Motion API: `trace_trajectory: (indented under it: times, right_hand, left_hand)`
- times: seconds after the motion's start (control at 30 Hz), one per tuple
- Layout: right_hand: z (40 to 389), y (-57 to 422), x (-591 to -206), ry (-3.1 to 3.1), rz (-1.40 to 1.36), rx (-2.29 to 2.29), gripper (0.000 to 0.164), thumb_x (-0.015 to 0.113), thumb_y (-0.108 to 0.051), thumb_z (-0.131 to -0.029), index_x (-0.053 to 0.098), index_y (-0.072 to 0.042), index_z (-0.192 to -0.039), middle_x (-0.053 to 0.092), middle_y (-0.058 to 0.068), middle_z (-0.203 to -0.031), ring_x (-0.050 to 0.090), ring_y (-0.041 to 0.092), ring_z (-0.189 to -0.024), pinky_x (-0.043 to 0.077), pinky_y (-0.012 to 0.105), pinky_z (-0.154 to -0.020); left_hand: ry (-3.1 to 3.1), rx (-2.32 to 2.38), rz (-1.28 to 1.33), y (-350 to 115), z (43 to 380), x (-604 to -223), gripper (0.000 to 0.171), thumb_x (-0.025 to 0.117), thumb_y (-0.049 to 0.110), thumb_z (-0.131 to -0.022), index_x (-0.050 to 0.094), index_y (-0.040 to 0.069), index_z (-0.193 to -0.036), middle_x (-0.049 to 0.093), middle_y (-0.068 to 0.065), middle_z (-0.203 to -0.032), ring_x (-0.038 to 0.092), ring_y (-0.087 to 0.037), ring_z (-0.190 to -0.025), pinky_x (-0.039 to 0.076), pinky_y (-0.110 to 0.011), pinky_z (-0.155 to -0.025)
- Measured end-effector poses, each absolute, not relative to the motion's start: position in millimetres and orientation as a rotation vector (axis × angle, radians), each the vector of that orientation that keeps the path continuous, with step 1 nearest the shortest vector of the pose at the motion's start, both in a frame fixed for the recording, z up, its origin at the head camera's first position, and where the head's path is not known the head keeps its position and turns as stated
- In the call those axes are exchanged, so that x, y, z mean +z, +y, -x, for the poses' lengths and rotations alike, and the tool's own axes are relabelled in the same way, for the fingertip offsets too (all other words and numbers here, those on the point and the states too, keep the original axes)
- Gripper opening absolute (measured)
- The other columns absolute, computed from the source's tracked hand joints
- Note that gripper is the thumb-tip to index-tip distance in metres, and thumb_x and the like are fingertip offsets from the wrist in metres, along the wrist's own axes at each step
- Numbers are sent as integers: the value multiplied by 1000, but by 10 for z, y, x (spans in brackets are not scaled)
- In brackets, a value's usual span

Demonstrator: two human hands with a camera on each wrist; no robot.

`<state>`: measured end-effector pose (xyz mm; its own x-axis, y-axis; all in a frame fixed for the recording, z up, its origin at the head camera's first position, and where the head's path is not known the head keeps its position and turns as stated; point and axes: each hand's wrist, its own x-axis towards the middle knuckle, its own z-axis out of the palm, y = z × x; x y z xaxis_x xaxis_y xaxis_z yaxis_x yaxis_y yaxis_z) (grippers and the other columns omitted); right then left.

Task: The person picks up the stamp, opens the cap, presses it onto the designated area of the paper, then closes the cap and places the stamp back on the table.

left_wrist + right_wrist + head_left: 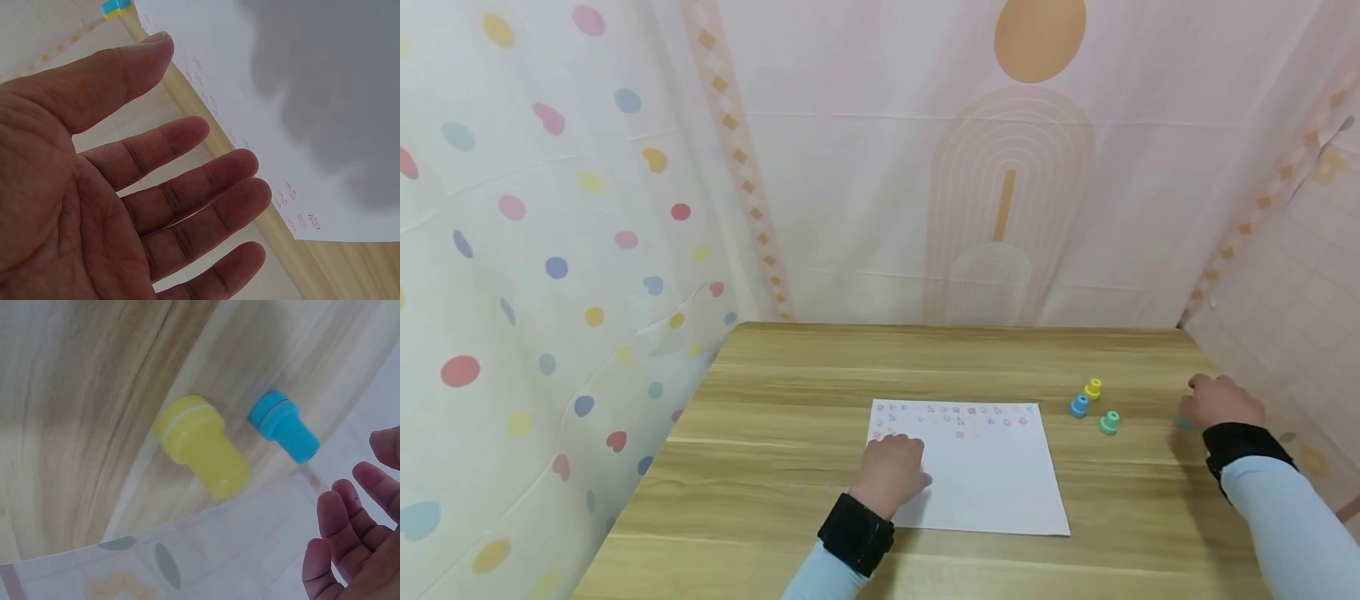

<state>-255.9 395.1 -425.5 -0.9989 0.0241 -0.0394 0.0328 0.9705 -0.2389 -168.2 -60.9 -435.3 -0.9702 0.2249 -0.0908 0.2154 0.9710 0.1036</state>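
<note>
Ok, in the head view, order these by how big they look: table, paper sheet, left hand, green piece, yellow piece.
Largest to smallest:
1. table
2. paper sheet
3. left hand
4. green piece and yellow piece, too alike to rank against each other

Yellow stamp [1093, 389], blue stamp [1078, 407], green stamp [1109, 423], white paper [985, 487], reddish prints [314, 222], grained tabletop [797, 375], multicoloured dotted curtain [550, 317]

Between the paper [985, 487] and the right hand [1225, 404], straight passage is blocked by 3 stamps [1109, 423]; bare table [1127, 508] is left on their near side.
</note>
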Motion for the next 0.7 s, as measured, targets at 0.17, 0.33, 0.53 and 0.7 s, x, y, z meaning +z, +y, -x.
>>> trace_trajectory:
  times: [0.17, 0.33, 0.53, 0.7]
  right_hand:
    - [2588, 3874, -4266, 3119, 21, -352, 45, 45, -16, -89, 51, 16, -120, 50, 46, -111, 50, 56, -93, 47, 66, -70]
    - [2627, 3668, -4245, 3138, 75, -334, 42, 48, -16, -92, 54, 17, -118, 53, 44, -111, 50, 55, -96, 46, 67, -75]
    - [2694, 3437, -4267, 3102, 158, -337, 41, 51, -18, -94, 55, 17, -116, 61, 40, -109, 55, 52, -96, 47, 65, -78]
    - [2689, 3295, -4350, 3066, 202, -375, 44, 50, -24, -96, 57, 14, -117, 63, 37, -110, 57, 51, -97, 48, 64, -78]
  left_hand:
    - [3016, 139, -347, -592, 1687, -4352, 31, 76, 33, -77, 72, 7, -94, 68, -8, -75, 52, -21, -63, 53, -42, -65]
    - [3020, 129, -346, -582, 1693, -4342, 31, 76, 33, -77, 72, 8, -93, 68, -8, -75, 52, -21, -63, 52, -41, -63]
    - [3028, 111, -355, -576, 1699, -4360, 31, 77, 34, -76, 73, 8, -92, 67, -7, -73, 52, -21, -60, 52, -39, -60]
    - [3028, 115, -357, -571, 1698, -4373, 31, 77, 34, -76, 73, 8, -92, 68, -8, -73, 52, -21, -60, 52, -40, -61]
